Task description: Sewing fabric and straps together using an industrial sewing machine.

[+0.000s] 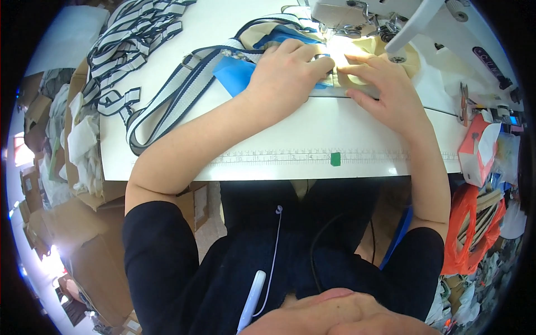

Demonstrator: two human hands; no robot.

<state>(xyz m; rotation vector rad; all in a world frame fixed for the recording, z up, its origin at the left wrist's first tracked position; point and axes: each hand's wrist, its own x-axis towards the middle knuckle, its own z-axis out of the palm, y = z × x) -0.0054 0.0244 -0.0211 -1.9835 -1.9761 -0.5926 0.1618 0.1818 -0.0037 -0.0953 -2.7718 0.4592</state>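
At the bed of a white sewing machine, my left hand is closed on blue and cream fabric, its thumb and forefinger near the lit needle area. My right hand has its fingers apart, the tips resting on the cream cloth to the right of the needle. A white strap with dark edges runs from under my left hand in a long loop toward the left. Beside my left wrist, a flap of bright blue fabric sticks out. The fingers hide the exact grip and the edge being held.
A heap of striped straps lies at the back left of the white table. A ruler strip with a green mark runs along the front edge. Scissors and a red-and-white box are at right, above an orange bag. Cardboard boxes stand left.
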